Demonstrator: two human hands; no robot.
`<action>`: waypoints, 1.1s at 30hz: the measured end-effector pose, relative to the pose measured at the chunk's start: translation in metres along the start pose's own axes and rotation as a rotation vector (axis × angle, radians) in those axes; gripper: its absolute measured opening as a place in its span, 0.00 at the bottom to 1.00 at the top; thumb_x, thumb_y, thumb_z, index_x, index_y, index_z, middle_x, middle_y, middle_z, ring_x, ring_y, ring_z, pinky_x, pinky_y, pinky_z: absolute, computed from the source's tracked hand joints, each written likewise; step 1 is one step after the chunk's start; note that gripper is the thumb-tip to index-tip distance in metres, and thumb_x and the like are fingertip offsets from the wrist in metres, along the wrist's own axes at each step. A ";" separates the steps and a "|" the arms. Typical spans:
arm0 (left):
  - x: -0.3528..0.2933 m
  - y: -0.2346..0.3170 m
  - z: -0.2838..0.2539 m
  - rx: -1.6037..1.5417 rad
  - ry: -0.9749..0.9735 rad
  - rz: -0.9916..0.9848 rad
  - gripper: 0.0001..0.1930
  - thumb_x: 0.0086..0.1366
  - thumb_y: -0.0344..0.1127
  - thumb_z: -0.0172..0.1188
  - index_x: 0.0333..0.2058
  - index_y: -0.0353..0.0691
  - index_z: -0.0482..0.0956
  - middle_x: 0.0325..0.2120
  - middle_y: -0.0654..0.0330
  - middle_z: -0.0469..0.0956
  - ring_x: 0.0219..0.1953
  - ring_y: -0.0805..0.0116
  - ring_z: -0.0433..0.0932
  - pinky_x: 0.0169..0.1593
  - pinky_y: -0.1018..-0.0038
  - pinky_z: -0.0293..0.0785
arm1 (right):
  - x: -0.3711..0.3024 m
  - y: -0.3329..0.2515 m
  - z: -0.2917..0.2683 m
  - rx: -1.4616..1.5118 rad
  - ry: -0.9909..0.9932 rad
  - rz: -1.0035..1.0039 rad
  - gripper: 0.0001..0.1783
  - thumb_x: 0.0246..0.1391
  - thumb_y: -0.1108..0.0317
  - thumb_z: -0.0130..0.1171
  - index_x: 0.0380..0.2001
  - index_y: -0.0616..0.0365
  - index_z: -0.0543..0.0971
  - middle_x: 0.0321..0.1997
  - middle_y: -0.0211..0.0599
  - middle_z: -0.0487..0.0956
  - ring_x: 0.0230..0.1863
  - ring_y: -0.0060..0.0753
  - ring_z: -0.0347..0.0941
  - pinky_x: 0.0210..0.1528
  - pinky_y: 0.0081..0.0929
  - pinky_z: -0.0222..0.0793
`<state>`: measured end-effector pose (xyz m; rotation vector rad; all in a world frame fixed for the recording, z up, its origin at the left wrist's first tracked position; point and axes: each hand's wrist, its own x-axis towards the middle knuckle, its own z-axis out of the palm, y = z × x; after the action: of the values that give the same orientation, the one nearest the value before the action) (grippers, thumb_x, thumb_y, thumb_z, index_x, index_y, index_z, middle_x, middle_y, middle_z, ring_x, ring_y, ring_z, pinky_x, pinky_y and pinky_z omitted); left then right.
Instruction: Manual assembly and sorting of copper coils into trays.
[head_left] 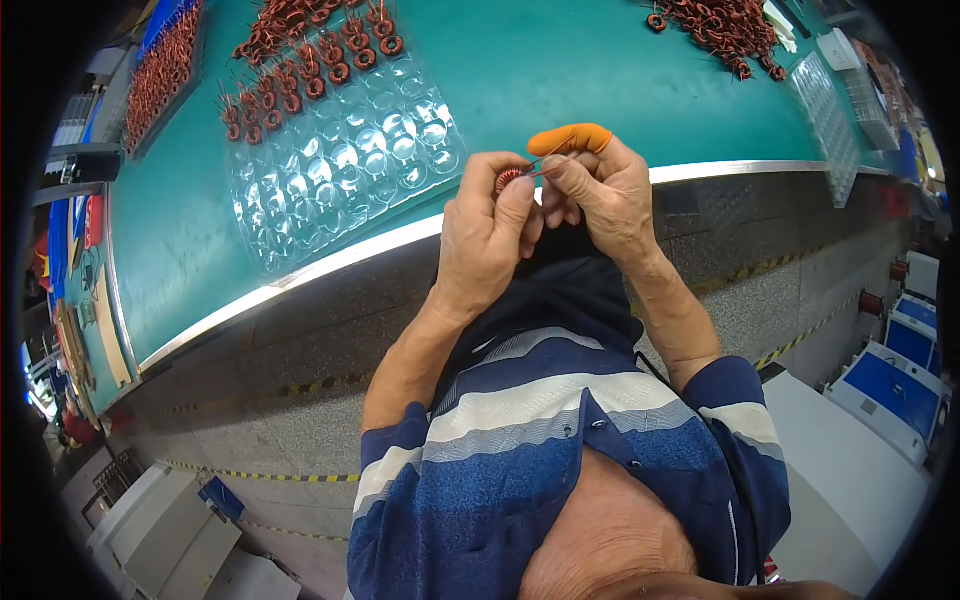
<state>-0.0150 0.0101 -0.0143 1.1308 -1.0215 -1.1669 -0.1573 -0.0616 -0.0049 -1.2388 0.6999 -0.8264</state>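
Note:
Between the thumb and fingers of my left hand (485,225) is a small copper-wound toroid coil (508,180), held just over the table's front edge. My right hand (612,195) pinches the coil's wire leads (545,170) between thumb and forefinger, to the right of the coil. An orange finger cot (568,139) covers that forefinger. The two hands are close together, and my fingers hide part of the coil. To the left on the green table (580,90) lies a clear plastic blister tray (345,165), with similar coils standing in its far rows.
Heaps of loose coils lie at the far middle (285,25) and far right (715,30). A box packed with coils (160,80) stands at the far left. Clear trays (828,125) overhang the table's right front edge. Blue-topped machines (890,385) stand at the right.

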 end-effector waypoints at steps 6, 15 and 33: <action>-0.005 -0.002 0.006 0.343 0.069 0.178 0.11 0.72 0.37 0.48 0.43 0.34 0.66 0.16 0.65 0.70 0.16 0.79 0.66 0.19 0.81 0.61 | -0.007 0.000 0.005 -0.169 0.142 -0.159 0.09 0.58 0.68 0.60 0.37 0.63 0.79 0.22 0.31 0.79 0.20 0.16 0.73 0.21 0.12 0.68; -0.002 0.001 -0.013 0.210 0.093 0.158 0.11 0.71 0.36 0.49 0.44 0.33 0.66 0.22 0.61 0.73 0.21 0.78 0.69 0.25 0.83 0.65 | 0.001 0.008 -0.007 -0.054 0.284 -0.112 0.15 0.59 0.63 0.60 0.44 0.63 0.77 0.23 0.30 0.77 0.19 0.15 0.70 0.20 0.11 0.65; 0.013 0.043 -0.051 0.883 -0.388 0.238 0.16 0.59 0.33 0.64 0.43 0.37 0.70 0.29 0.54 0.77 0.30 0.60 0.79 0.34 0.69 0.75 | 0.006 0.004 0.001 0.180 -0.147 0.325 0.13 0.57 0.61 0.62 0.31 0.62 0.79 0.19 0.29 0.76 0.16 0.15 0.69 0.17 0.11 0.61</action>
<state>0.0434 0.0049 0.0208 1.4103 -2.0319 -0.7453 -0.1524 -0.0658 -0.0088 -0.9798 0.6699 -0.5121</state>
